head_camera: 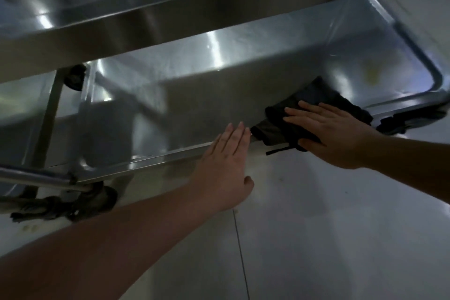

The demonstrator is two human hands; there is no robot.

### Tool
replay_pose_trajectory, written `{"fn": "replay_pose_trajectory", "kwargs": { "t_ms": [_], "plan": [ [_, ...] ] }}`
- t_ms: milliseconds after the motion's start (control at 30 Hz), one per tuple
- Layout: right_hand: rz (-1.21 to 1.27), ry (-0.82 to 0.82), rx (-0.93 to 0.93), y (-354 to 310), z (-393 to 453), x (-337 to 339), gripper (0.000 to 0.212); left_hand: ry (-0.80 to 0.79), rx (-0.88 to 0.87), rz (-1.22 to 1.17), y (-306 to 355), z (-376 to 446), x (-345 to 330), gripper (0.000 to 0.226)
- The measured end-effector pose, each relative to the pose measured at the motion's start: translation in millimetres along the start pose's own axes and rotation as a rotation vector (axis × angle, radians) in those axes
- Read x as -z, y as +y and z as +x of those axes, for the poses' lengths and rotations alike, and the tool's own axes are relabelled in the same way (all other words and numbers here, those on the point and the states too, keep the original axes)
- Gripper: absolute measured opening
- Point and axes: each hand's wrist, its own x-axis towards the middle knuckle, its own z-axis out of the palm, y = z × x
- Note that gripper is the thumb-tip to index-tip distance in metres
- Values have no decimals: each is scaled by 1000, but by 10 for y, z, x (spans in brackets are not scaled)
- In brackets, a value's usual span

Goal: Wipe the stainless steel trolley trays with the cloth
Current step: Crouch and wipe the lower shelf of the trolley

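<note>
The lower stainless steel tray [219, 95] of the trolley fills the middle of the head view, under the upper tray [136, 22]. A dark cloth [316, 95] lies on the lower tray's near right part and hangs over its front rim. My right hand [326, 129] lies flat on the cloth, fingers stretched out and pointing left, pressing it down. My left hand [226, 165] is flat too, with its fingertips over the tray's front rim [146, 161], just left of the cloth, and it holds nothing.
A trolley caster [102, 200] with grey fluff wound around it stands at the lower left, beside a tubular rail [36, 178]. Another caster [409, 119] is at the right. Pale floor tiles [316, 226] spread out in front of the trolley.
</note>
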Motion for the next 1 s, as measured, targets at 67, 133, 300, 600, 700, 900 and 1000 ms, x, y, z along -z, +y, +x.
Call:
{"fn": "replay_pose_trajectory", "kwargs": {
  "t_ms": [67, 133, 300, 600, 700, 900, 1000],
  "plan": [
    [10, 3, -30, 105, -60, 14, 66, 1, 8, -15, 157, 128, -50, 102],
    [39, 19, -57, 175, -99, -8, 66, 11, 28, -18, 294, 213, -92, 103],
    [69, 102, -173, 387, -222, -100, 60, 70, 16, 21, 554, 321, -161, 104],
    [93, 201, -376, 846, -626, 5, 65, 78, -46, 58, 923, 634, -176, 105],
    [116, 215, -461, 950, -716, 29, 65, 87, -84, 55, 1071, 749, -197, 103],
    [165, 227, -632, 1293, -688, 112, 59, 103, -71, 76, 1095, 797, -234, 105],
    [217, 189, -709, 1481, -516, 183, 60, 112, -79, 70, 1045, 793, -245, 106]
  ]
}}
